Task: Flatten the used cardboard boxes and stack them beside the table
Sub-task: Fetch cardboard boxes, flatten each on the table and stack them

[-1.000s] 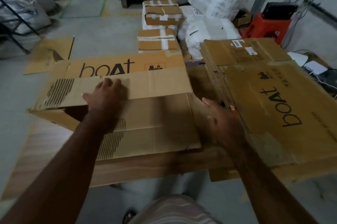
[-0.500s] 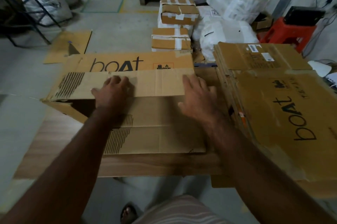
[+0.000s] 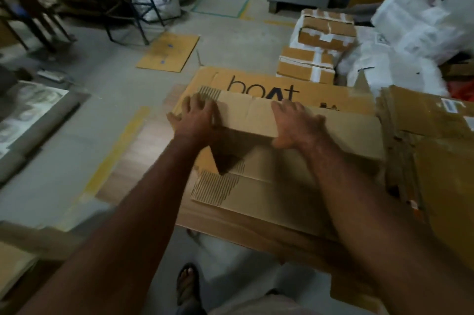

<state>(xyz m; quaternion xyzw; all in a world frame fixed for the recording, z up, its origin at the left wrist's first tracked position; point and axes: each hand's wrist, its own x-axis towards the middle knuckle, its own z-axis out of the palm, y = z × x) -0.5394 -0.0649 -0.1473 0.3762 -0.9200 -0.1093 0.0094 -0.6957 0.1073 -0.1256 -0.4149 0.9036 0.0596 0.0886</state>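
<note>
Both hands now press the box flap; left hand, right hand grip wide, flat.

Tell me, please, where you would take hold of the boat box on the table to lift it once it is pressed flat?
Probably by its two short ends, one hand each side. The boat box lies broad and nearly flat on the table, with the left hand and right hand pressing its top flap. Its left end is free; the flattened stack crowds its right end.
</note>
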